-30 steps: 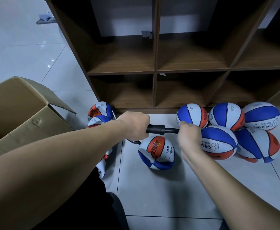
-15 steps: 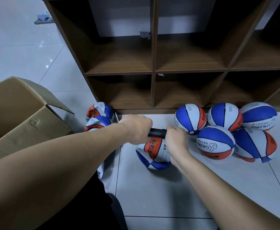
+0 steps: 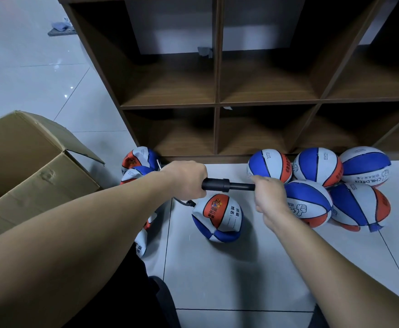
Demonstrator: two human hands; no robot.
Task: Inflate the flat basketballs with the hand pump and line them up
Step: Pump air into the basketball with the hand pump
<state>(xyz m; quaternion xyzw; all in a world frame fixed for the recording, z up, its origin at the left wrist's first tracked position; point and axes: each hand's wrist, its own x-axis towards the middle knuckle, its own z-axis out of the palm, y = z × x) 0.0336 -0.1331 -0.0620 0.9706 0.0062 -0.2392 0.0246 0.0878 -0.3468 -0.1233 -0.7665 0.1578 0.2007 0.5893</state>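
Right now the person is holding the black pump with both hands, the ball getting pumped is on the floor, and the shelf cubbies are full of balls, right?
Not quite. The head view shows the shelf cubbies holding no balls; the round balls sit on the floor in front of it. The rest fits: left hand and right hand grip the black pump, and the half-flat ball lies on the floor.

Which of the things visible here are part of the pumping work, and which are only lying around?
Part of the job:
- hand pump, held by left hand and right hand
- half-flat ball on the pump's hose
- five inflated balls to the right
- flat balls to the left

Lying about:
- cardboard box
- wooden shelf
- grey cloth on the floor
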